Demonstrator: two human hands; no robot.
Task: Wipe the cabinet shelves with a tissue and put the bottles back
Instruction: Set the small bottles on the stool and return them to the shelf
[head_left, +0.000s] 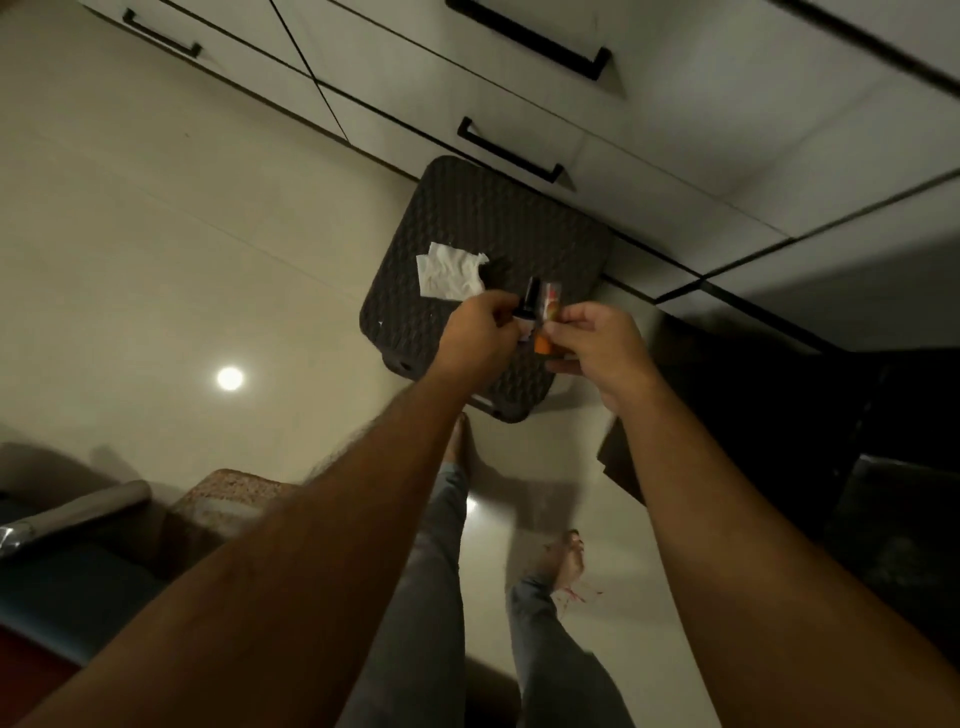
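Bottles (540, 317) side by side in both hands (480, 332) — caps toward cabinet (649, 119)

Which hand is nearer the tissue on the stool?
Left. The left hand, gripping a dark-capped bottle, sits just below-right of the tissue, almost touching it. The right hand, holding an orange bottle, is further right, beyond both bottles.

A dark woven-textured stool (467, 223) stands on the pale glossy floor (156, 218), its twelve o'clock edge close against the white cabinet drawers (623, 156). A crumpled white tissue (449, 274) lies on the seat toward nine o'clock.
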